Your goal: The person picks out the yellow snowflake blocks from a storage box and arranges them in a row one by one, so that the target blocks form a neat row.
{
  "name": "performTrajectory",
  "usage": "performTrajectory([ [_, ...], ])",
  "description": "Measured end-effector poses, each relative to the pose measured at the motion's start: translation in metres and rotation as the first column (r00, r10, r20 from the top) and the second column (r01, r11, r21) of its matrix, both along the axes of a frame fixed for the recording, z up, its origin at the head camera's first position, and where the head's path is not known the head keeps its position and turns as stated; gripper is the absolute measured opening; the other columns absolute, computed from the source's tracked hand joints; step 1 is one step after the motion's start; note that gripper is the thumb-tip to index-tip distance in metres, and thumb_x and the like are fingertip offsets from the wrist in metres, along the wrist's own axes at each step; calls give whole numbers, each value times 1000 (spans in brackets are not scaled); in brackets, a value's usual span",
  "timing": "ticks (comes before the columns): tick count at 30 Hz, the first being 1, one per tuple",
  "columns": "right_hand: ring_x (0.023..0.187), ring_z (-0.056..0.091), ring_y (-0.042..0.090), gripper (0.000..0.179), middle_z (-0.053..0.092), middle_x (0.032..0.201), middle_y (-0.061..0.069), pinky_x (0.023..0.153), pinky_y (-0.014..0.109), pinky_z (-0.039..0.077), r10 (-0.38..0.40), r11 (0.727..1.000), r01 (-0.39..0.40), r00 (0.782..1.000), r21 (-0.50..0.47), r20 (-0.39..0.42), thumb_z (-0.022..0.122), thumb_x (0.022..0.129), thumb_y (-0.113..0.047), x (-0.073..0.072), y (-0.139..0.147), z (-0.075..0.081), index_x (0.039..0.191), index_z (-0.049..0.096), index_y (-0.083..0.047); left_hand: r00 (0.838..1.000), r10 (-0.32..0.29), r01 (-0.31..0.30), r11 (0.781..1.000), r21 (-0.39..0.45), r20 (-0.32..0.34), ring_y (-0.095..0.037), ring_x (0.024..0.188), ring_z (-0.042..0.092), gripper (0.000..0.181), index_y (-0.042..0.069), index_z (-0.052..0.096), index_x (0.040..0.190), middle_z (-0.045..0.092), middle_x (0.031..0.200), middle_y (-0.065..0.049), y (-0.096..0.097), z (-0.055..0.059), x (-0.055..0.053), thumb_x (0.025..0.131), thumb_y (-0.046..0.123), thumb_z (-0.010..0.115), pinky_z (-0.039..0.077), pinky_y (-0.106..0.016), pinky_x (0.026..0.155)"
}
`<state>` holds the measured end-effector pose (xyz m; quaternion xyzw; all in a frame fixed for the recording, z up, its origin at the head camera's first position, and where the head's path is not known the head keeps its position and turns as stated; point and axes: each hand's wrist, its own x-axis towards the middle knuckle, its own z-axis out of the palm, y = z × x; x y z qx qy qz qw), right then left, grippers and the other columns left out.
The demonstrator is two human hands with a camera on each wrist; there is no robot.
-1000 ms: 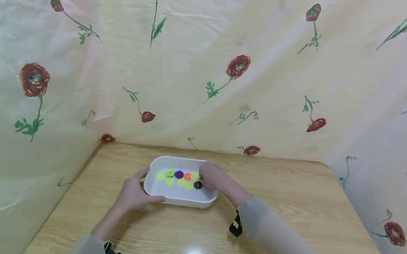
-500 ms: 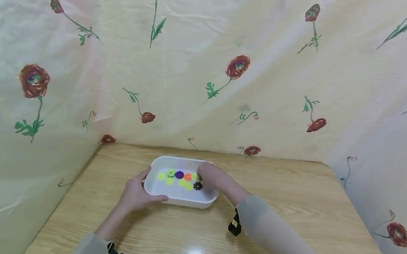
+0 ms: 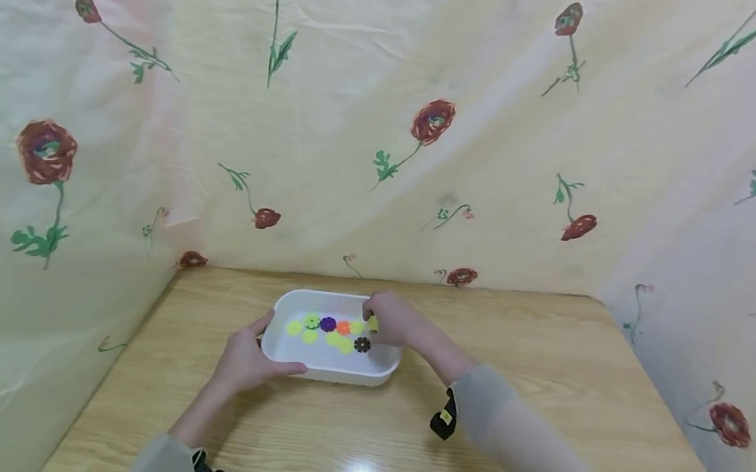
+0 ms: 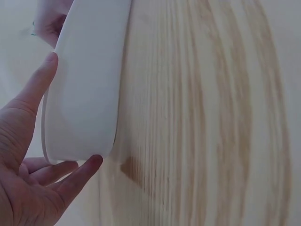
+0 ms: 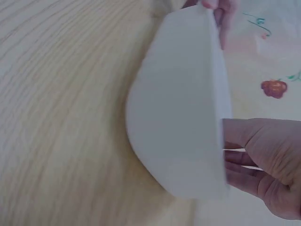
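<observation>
A white plastic tub (image 3: 336,375) sits on the table. My left hand (image 3: 246,356) grips its left end, thumb along the near rim and fingers at the end wall; in the left wrist view the fingertips (image 4: 95,160) reach the tub's lower corner. Inside lie several yellow flower-shaped discs (image 3: 310,336), with a purple disc (image 3: 328,325), an orange disc (image 3: 343,328) and a black disc (image 3: 362,345). Over the tub's right end, my right hand (image 3: 393,319) pinches a yellow flower-shaped disc (image 3: 373,324). The tub's wall hides these fingertips in the right wrist view.
The wooden table (image 3: 526,402) extends around the tub on every side. A flower-printed cloth (image 3: 335,110) hangs behind the table and down both sides. Each wrist wears a small black camera (image 3: 443,423).
My right hand has risen a little from the tub floor, and a yellow disc now shows between its fingers. The left hand keeps its hold; the head view has shifted slightly.
</observation>
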<state>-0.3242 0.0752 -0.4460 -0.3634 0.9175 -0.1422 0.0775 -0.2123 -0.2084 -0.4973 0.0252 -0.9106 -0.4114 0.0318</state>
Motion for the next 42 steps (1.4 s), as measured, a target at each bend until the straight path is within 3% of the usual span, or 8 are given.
performTrajectory([
  [6, 100, 72, 25, 27, 77, 109, 12, 92, 37, 63, 0, 996, -8, 996, -91, -85, 85, 84, -5, 2, 20, 17, 110, 77, 0, 1000, 3, -2, 1000, -23, 17, -39, 139, 60, 127, -5, 34, 163, 46, 162, -28, 0, 3, 2, 69, 50, 100, 54, -52, 111],
  [12, 88, 69, 22, 26, 74, 100, 11, 78, 30, 61, -29, 986, 1, 985, -167, -168, 86, 84, -7, 3, 51, 30, 107, 78, 0, 1000, 0, 0, 1000, -26, 11, -38, 138, 60, 126, -5, 35, 162, 45, 163, -28, 4, 4, -1, 69, 51, 99, 53, -53, 112],
  [20, 81, 63, 18, 22, 73, 91, 10, 72, 30, 56, -48, 979, -8, 963, -204, -267, 83, 78, -4, 4, 90, 23, 99, 78, 1, 1000, -15, 15, 1000, -4, 19, -39, 142, 57, 127, -5, 34, 163, 43, 165, -27, 10, 1, -4, 69, 50, 100, 52, -53, 113],
  [29, 88, 73, 26, 19, 77, 97, 13, 77, 35, 62, -61, 976, 10, 971, -215, -231, 80, 82, -4, 4, 102, 15, 101, 79, 1, 999, 13, -12, 999, -32, 29, -43, 148, 50, 133, -6, 32, 163, 41, 165, -29, -2, 2, 1, 66, 55, 100, 48, -57, 117],
  [42, 86, 72, 24, 21, 76, 96, 12, 73, 27, 63, -119, 978, 82, 975, -194, -189, 82, 80, -3, 10, 128, 4, 100, 78, 2, 1000, 8, -8, 999, -49, 10, -43, 138, 60, 132, -8, 34, 161, 43, 162, -31, 3, 3, 1, 66, 53, 101, 54, -52, 110],
])
